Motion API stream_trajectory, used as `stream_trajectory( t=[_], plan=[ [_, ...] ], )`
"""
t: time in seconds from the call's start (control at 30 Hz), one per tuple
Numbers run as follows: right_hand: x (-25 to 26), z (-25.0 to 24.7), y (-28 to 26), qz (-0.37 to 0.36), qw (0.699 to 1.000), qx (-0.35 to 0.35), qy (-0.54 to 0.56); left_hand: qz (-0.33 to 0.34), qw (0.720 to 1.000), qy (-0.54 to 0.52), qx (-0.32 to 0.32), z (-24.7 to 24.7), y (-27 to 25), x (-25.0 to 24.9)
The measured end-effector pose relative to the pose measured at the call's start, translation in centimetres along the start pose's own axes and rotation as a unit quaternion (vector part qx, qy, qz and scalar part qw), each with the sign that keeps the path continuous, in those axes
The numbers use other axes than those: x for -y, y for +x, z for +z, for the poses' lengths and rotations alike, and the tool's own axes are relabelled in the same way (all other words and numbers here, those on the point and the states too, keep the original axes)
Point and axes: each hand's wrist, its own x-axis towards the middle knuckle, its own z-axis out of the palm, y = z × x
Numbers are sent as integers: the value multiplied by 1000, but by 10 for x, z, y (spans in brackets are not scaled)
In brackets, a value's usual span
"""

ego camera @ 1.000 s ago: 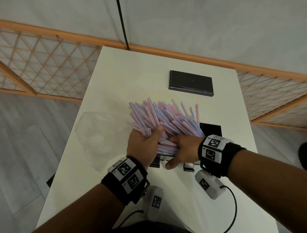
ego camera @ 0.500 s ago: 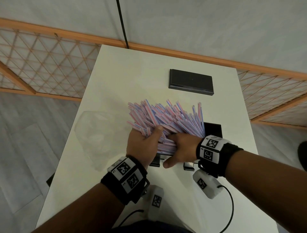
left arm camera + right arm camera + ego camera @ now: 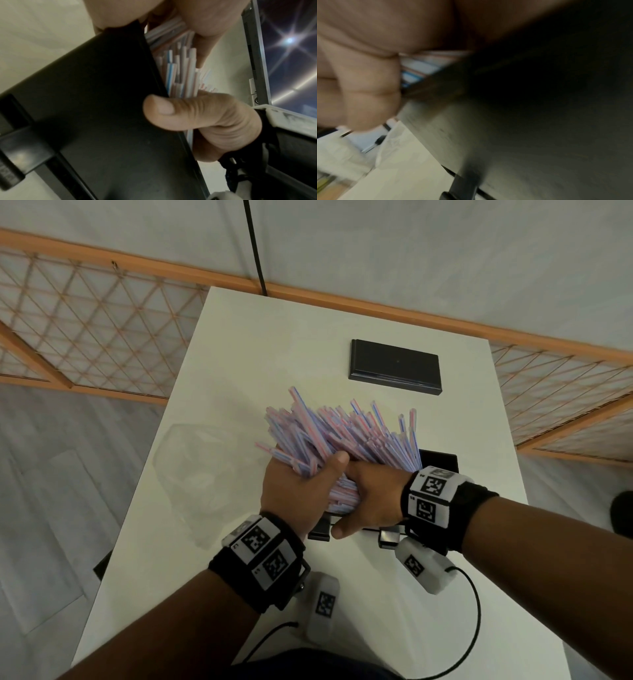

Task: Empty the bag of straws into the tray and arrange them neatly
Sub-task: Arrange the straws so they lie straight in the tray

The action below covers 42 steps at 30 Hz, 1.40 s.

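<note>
A thick bundle of pink- and blue-striped straws (image 3: pixel 342 436) fans out away from me, held over the black tray (image 3: pixel 442 462). My left hand (image 3: pixel 301 494) grips the bundle's near end from the left, thumb over the top. From the right, my right hand (image 3: pixel 373 498) wraps the same end, thumb pointing left below it. The left wrist view shows straw ends (image 3: pixel 180 75) beside the tray's dark wall (image 3: pixel 94 108). Though blurred, the right wrist view shows straws (image 3: pixel 426 65) against my palm. The empty clear bag (image 3: pixel 205 474) lies on the table at left.
A flat black rectangular lid or box (image 3: pixel 394 366) lies toward the far end of the white table (image 3: pixel 274 354). Wooden lattice railings run behind and beside the table. A black cable hangs down the wall beyond it.
Both hands have kept their grip on the bundle. The fanned tips have shifted and drawn together a little, and the right hand has edged closer to the left.
</note>
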Motion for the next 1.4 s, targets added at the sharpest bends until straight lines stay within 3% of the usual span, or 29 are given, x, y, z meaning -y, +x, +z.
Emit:
stream_trajectory(
  t=[0.13,0.27,0.4,0.5,0.63,0.77,0.9,1.07,1.2,1.3,1.33,1.4],
  plan=[
    [1,4,-1,-47,998,-42,-13,0,999,40,4,-3,1,5],
    [-7,4,-11,3,994,-29,-109,12,998,67,17,-6,1,11],
    [-16,3,-39,-20,991,-95,-90,20,999,-1,31,-6,-1,3],
    [-24,4,-67,-26,985,-166,-45,-31,996,-81,29,-5,-5,-3],
    [-45,2,-88,49,967,-248,-9,-68,992,-99,32,-4,-8,1],
    [-63,4,-80,110,941,-321,4,-61,994,-81,28,-3,-10,6],
    [-50,11,-55,60,948,-313,29,-21,997,-46,59,-3,-14,4],
    [-28,34,-34,42,966,-253,-35,15,996,-24,85,-6,-14,7],
    [-36,34,-42,-11,935,-346,79,30,996,-20,77,-10,-13,8],
    [-44,29,-53,20,903,-420,90,37,996,-7,77,-14,-8,8],
    [-48,28,-58,34,907,-414,72,37,996,-3,76,-15,-7,9],
    [-56,25,-63,38,940,-335,51,35,996,3,76,-16,-6,10]
  ],
)
